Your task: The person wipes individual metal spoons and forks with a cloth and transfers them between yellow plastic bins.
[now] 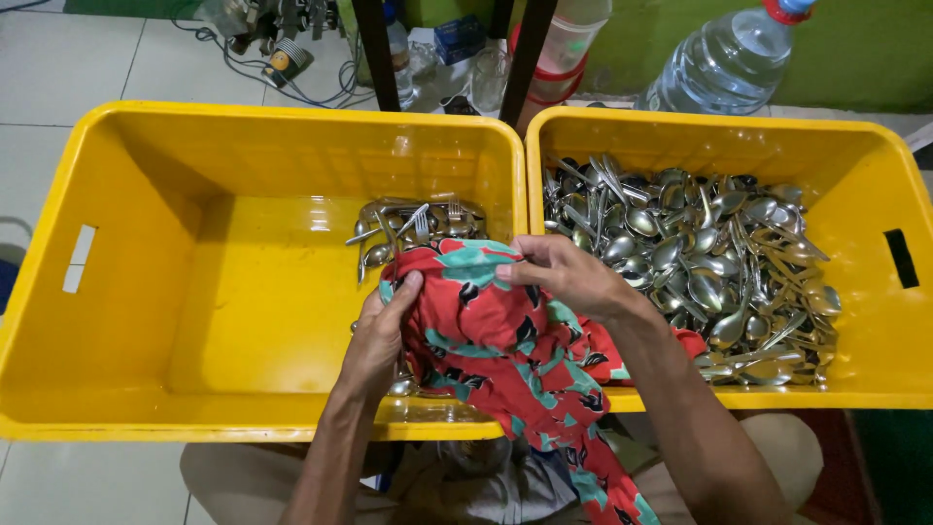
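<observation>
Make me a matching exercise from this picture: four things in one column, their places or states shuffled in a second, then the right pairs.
1. left crate
2. right crate
3. patterned red cloth
4. water bottle

A. gripped by left hand and right hand
B. heaped with spoons
C. on the floor behind the crates
D. mostly bare, small cutlery pile

Pairs: 1-D, 2-B, 3-A, 4-C

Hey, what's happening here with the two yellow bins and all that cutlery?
A person is holding a red and teal patterned cloth in both hands over the gap between two yellow bins. The left hand grips its lower edge and the right hand pinches the top. The right bin is heaped with metal spoons; the left bin holds only a small pile of cutlery.
</observation>
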